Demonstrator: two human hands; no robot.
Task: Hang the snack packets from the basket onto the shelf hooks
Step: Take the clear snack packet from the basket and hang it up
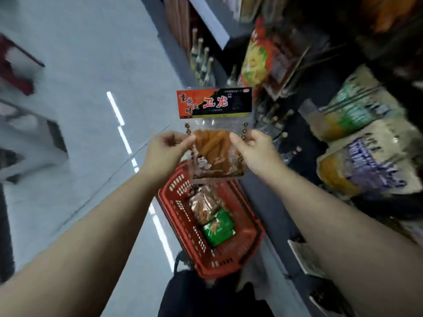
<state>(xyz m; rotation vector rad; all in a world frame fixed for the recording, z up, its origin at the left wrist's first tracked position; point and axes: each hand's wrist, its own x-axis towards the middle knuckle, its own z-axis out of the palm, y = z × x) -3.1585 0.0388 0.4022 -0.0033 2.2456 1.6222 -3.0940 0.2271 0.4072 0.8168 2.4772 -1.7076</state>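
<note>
Clear crinkly plastic is what we have between our fingers: a transparent snack packet with a red-and-black printed card header and orange-brown strips inside (215,143), held upright in the air above the red slotted plastic basket (180,202) on the floor. Our left hand (164,152) reaches forward on a bare outstretched forearm and pinches the packet's left edge between thumb and curled fingers. Our right hand (254,147) mirrors it on the right edge, thumb in front, fingers folded behind the film. Both grip at about the packet's mid-height, below the header.

Our fingertips behind the packet are hidden by its contents. The packet's lower corner covers the basket's far rim. The shelving on the right is smeared by motion blur, so the thin metal hooks (320,58) show only as faint streaks. The lower frame is cut off by dark clothing.

Inside the basket lie a clear packet of reddish-brown snacks (203,204) and a glossy green foil packet (217,227), touching each other. On the shelf to the right hang pale, grainy-looking bags with green and purple print (364,156) and a yellow-and-red packet (258,56). Dark glass bottles (202,62) stand further back. The floor is smooth grey (91,65), reflecting strip lights.
</note>
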